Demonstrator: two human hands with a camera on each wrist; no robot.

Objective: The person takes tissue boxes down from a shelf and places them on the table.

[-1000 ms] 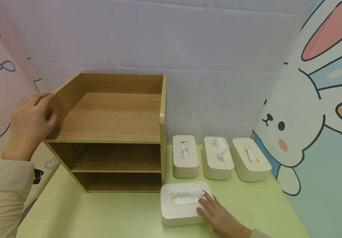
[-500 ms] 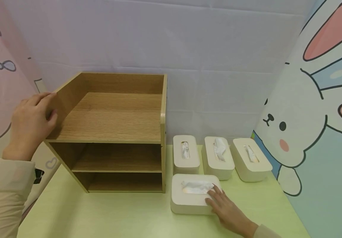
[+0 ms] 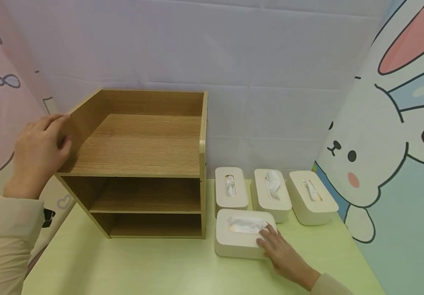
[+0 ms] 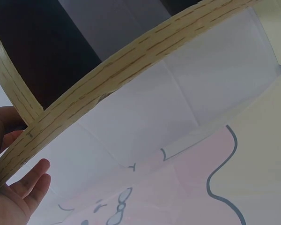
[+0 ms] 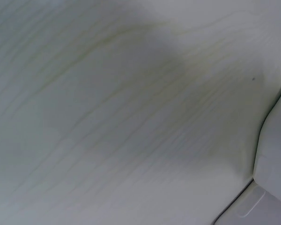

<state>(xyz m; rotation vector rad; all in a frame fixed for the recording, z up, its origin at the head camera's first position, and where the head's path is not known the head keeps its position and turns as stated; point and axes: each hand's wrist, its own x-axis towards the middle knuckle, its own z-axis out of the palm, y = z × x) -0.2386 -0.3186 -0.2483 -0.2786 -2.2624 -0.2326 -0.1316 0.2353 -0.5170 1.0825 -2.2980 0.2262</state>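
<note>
My left hand (image 3: 39,153) grips the upper left side panel of a wooden desktop shelf (image 3: 142,143). In the left wrist view, fingers (image 4: 35,183) show on both sides of the panel's edge (image 4: 107,65). To the right of the shelf, a white tissue box (image 3: 239,246) lies crosswise on the table, a tissue showing in its slot. My right hand (image 3: 283,256) rests on this box's right end, fingers spread and fingertips near the slot. Only pale tabletop (image 5: 122,117) and white box sides at the right edge show in the right wrist view.
Behind the crosswise box stand three more tissue boxes in a row: left (image 3: 231,190), middle (image 3: 261,184) and right (image 3: 320,209). A pale cloth wall (image 3: 271,82) closes off the back. Cartoon-printed panels flank both sides of the green table (image 3: 153,266).
The crosswise tissue box and my right hand have moved right and back toward the row, and the box now overlaps the left and middle boxes in view. My left hand stays on the shelf.
</note>
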